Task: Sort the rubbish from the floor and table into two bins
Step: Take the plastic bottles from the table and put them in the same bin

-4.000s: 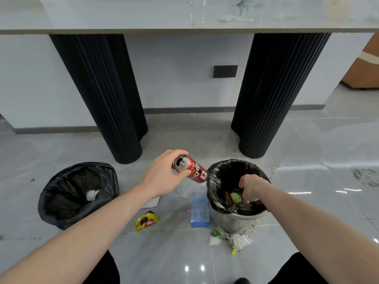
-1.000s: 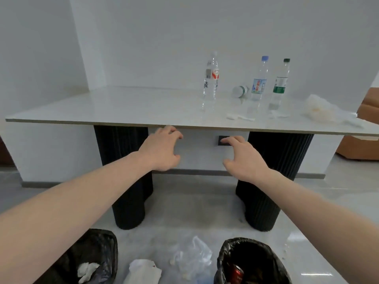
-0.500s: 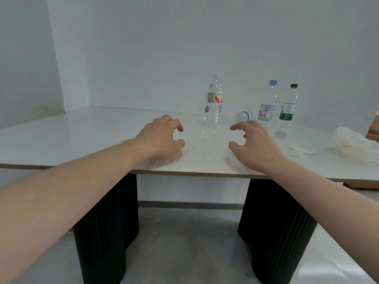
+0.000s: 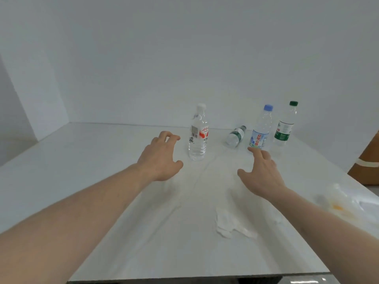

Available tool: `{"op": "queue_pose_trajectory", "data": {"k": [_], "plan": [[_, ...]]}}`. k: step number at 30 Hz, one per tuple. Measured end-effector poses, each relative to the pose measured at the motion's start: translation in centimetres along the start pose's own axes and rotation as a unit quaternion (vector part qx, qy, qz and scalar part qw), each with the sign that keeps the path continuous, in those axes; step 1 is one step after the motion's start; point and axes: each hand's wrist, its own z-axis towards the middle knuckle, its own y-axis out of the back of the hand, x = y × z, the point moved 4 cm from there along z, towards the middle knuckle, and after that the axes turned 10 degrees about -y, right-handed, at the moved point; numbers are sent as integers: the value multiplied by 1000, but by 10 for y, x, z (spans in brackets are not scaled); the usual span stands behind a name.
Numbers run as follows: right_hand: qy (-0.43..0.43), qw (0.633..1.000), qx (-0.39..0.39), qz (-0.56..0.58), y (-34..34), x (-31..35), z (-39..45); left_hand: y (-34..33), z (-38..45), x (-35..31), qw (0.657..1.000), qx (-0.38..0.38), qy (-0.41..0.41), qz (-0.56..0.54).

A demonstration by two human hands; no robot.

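The red-label bottle [image 4: 198, 133] stands upright on the counter [image 4: 82, 171], just beside the left hand [image 4: 161, 158], which is spread and empty. The right hand [image 4: 261, 173], also spread and empty, points at the blue-label bottle [image 4: 260, 130]. It is best to grip each bottle around the middle, so that neither tips.

Two empty hands, left [image 4: 162, 158] and right [image 4: 261, 173], over white desk [image 4: 102, 181]; four bottles [image 4: 198, 134] and tissue [image 4: 231, 224] on it.
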Motion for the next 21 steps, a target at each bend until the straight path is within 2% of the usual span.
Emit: {"op": "queue_pose_trajectory", "data": {"k": [8,12,16,21], "plan": [[-26,995,89,-25,100,41,45,94,56,-38,993,93,74,-23],[-32,991,121,-40,137,59,50,132,79,-46,990,112,75,-35],[-25,991,125,-50,160,66,69,146,103,-51,989,120,74,-34],[-39,988,139,-50,162,56,113,129,126,-66,983,161,76,-41]]}}
